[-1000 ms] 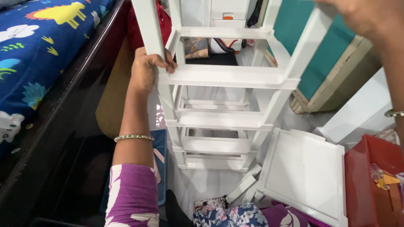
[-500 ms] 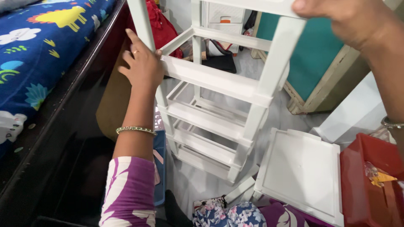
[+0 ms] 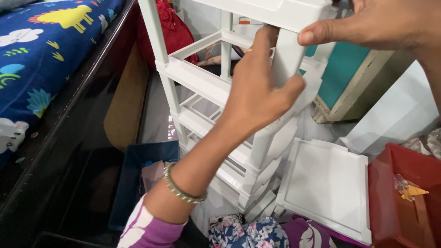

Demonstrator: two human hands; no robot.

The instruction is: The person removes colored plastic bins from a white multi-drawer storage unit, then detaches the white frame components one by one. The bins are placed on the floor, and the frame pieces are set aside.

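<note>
A tall white plastic shelf frame (image 3: 202,82) with several open tiers stands tilted in front of me. My left hand (image 3: 259,92) wraps around its near right corner post just below the top tier. My right hand (image 3: 372,23) pinches the top tier's right front corner from above, thumb pressed on the edge. A metal bangle sits on my left wrist.
A loose white square panel (image 3: 326,183) lies on the floor to the right, beside a red bin (image 3: 390,197). A blue box (image 3: 138,170) sits at the lower left. A bed with a dinosaur-print sheet (image 3: 50,50) runs along the left. A teal board (image 3: 340,69) leans behind.
My left hand left the far left post and crossed over to grip the near right post. The frame has turned, its right corner now closer to me.
</note>
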